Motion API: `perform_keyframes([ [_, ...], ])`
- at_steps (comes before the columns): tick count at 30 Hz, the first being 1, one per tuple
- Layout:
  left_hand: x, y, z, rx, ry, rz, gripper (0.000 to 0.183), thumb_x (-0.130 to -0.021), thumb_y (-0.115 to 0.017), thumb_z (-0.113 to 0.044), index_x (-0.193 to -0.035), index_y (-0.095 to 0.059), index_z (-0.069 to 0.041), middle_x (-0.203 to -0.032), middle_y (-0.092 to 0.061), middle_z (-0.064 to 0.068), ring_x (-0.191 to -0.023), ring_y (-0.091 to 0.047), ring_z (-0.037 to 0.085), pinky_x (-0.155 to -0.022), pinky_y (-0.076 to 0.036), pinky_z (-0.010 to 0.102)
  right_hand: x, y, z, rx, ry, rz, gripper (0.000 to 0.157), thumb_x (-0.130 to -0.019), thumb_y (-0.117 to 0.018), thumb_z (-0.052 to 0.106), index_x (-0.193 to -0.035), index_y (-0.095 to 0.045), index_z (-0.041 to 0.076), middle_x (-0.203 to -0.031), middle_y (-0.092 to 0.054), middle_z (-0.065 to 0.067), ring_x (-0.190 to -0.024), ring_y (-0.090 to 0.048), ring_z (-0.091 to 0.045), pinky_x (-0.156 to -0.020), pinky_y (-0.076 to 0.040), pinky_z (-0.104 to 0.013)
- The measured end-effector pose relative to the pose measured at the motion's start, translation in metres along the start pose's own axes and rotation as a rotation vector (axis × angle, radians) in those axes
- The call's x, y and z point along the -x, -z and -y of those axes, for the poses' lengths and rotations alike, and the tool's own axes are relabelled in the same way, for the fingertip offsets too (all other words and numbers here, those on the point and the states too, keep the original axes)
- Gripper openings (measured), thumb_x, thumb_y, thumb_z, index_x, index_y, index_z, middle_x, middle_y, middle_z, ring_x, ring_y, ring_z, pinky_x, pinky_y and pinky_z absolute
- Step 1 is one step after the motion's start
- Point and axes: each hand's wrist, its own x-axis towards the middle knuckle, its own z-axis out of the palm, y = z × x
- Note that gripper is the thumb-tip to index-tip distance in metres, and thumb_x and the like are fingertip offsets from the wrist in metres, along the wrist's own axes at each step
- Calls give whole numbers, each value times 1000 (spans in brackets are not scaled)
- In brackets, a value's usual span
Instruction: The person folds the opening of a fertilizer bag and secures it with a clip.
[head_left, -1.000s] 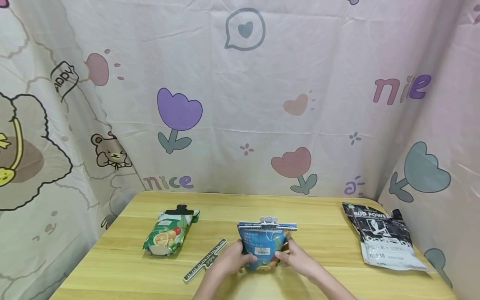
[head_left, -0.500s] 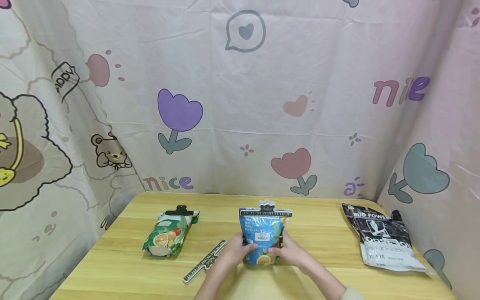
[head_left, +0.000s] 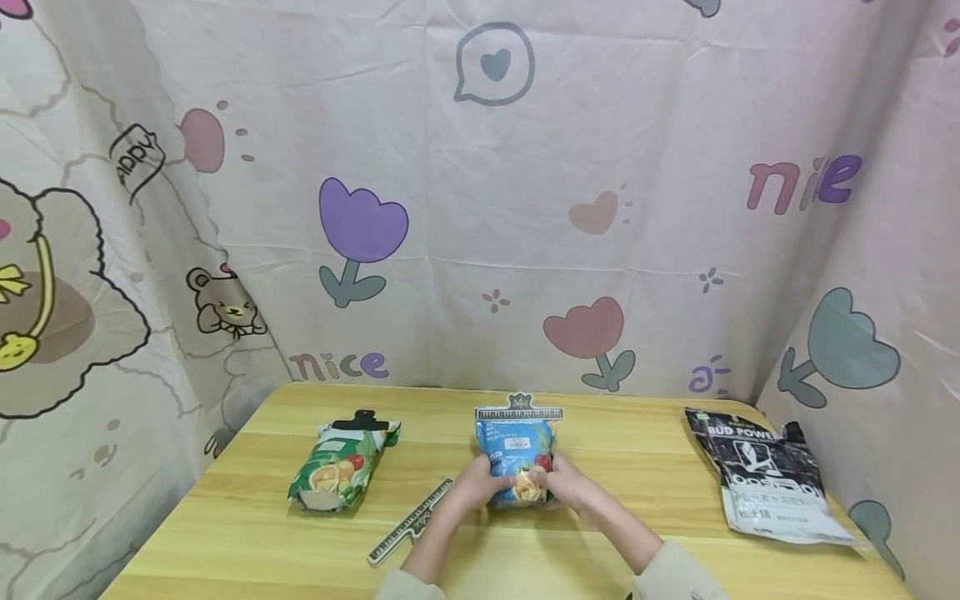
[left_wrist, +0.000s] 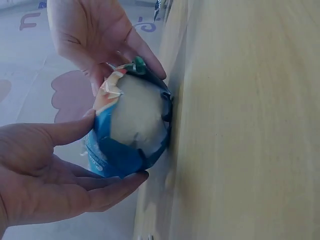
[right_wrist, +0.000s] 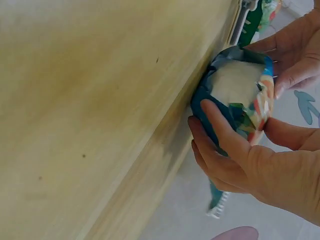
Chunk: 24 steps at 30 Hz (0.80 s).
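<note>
Blue bag [head_left: 510,457] is gripped between 2 hands [head_left: 474,483] [head_left: 570,483], both partly curled round its opposite sides.

Bags, three: one blue bag [head_left: 517,458], one green bag [head_left: 333,471], one black-and-white bag [head_left: 772,479]. Clips, at least three: one patterned clip [head_left: 519,411] on the blue bag, one black clip [head_left: 362,422] on the green bag, one loose clip [head_left: 408,523] on the table [head_left: 622,433]; a dark piece [head_left: 792,431] at the third bag's edge is too small to identify. Hands, two: left hand [head_left: 476,483], right hand [head_left: 568,483]. Sleeves, two: left sleeve [head_left: 408,586], right sleeve [head_left: 678,575]. Table, one. Whole printed tulips, three: one purple tulip [head_left: 363,221], one pink tulip [head_left: 585,327], one grey tulip [head_left: 852,342].
</note>
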Motion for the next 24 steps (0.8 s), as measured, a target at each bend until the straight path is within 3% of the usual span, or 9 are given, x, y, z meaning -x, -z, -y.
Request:
perform_keyframes([
  [7, -7, -1, -1, -79, 38, -39, 37, -90, -58, -18, -97, -53, 17, -73, -52, 12, -61, -50, 20, -53, -45, 32, -10, 2, -3, -64, -98, -15, 48, -96, -45, 11, -126, -21, -18, -117, -40, -34, -101, -50, -47, -78, -49, -50],
  [11, -10, -2, -2, -101, 42, -52, 36, -91, -56, -20, -93, -55, 16, -67, -50, 13, -54, -50, 24, -47, -45, 32, -13, 5, -2, -84, -127, -12, 51, -96, -45, 12, -125, -19, -22, -120, -34, -39, -101, -48, -50, -77, -49, -49],
  [13, -11, -2, -1, -90, 40, -58, 38, -91, -57, -20, -98, -54, 17, -74, -54, 19, -62, -56, 30, -54, -49, 37, -14, 5, -1, -80, -133, -16, 53, -96, -45, 11, -125, -18, -23, -121, -31, -41, -101, -48, -50, -77, -50, -48],
  [15, -12, -1, -1, -81, 33, -63, 43, -91, -56, -19, -107, -49, 20, -89, -56, 31, -80, -59, 41, -68, -50, 46, -15, 5, 0, -80, -133, -21, 54, -95, -46, 10, -126, -17, -23, -122, -29, -43, -100, -49, -50, -76, -50, -48],
  [19, -13, 0, 2, -59, 26, -62, 56, -92, -55, -18, -123, -34, 23, -122, -39, 42, -111, -41, 52, -91, -36, 57, -16, 3, 0, -89, -130, -30, 54, -95, -47, 12, -127, -18, -21, -119, -35, -40, -99, -51, -48, -76, -50, -48],
  [24, -14, 4, 8, -49, 27, -50, 58, -92, -55, -18, -124, -33, 24, -124, -36, 42, -114, -37, 53, -92, -34, 58, -18, -2, -2, -104, -114, -28, 49, -96, -47, 14, -125, -22, -17, -115, -41, -34, -98, -52, -45, -76, -50, -49],
])
